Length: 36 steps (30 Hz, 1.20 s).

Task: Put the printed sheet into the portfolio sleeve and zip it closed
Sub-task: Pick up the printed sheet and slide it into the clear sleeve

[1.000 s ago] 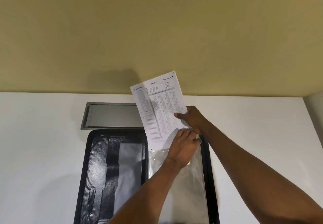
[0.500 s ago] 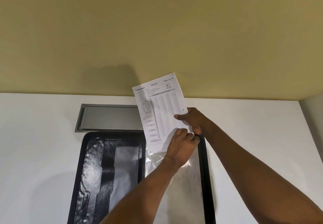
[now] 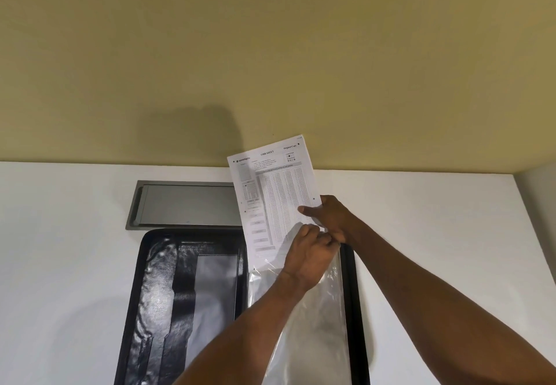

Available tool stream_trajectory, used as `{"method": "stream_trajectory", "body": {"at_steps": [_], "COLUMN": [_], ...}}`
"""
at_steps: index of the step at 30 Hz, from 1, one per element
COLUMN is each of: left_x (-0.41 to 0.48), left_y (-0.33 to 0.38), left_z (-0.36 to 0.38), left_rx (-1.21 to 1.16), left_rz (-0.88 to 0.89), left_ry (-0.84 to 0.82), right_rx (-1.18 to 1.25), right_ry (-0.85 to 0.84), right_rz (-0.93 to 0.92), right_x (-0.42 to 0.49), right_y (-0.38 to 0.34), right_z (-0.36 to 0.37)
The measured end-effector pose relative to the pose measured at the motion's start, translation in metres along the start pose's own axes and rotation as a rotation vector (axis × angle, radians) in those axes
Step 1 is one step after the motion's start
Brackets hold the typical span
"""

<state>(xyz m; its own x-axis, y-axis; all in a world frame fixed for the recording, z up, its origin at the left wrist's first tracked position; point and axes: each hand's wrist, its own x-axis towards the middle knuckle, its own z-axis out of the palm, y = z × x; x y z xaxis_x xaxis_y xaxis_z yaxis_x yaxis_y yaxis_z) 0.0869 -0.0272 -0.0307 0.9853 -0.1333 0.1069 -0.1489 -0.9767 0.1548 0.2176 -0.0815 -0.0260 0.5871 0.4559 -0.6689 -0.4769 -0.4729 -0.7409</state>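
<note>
A black portfolio (image 3: 156,294) lies open on the white table, its zip edge running around it. On its right half sits a clear plastic sleeve (image 3: 316,324). The printed sheet (image 3: 270,192), headed OMR SHEET, stands tilted with its lower end inside the sleeve's top opening. My right hand (image 3: 331,219) pinches the sheet's right edge, thumb on the front. My left hand (image 3: 307,255) grips the sleeve's top edge just below, fingers curled, touching the right hand. The sheet's bottom corner is hidden behind my left hand.
A grey metal hatch (image 3: 186,204) is set flush in the table (image 3: 60,249) behind the portfolio. A yellowish wall (image 3: 270,53) rises at the table's far edge. A side wall (image 3: 538,204) closes the right.
The sheet has slid slightly lower into the sleeve. Both hands keep their hold, and the view has tilted up a little.
</note>
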Motion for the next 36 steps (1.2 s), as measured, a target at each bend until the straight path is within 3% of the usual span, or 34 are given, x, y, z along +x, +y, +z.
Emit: {"method": "stream_trajectory", "body": {"at_steps": [7,15,21,28,36], "left_x": [-0.008,-0.008,-0.004,0.000,0.002], "left_y": [0.001,0.005,0.008,0.008,0.002], "left_z": [0.007,0.014,0.009,0.003,0.008], "left_rx": [-0.039,-0.162,-0.151,-0.059,-0.151], "left_rz": [0.021,0.006,-0.026,-0.068,-0.127], "left_ry": [-0.028,-0.038,-0.025,-0.071,-0.055], "right_rx": [0.048,-0.182,-0.109,-0.007,-0.086], "right_ry": [-0.016,-0.133,-0.189,0.073,-0.083], "right_rz": [0.009,0.081,0.072,0.083,0.108], "right_x": [-0.013,-0.027,-0.024,-0.013,-0.026], "right_y": [0.013,0.027,0.031,0.020,0.037], "right_z": [-0.003,-0.017,-0.026,-0.019,-0.045]}}
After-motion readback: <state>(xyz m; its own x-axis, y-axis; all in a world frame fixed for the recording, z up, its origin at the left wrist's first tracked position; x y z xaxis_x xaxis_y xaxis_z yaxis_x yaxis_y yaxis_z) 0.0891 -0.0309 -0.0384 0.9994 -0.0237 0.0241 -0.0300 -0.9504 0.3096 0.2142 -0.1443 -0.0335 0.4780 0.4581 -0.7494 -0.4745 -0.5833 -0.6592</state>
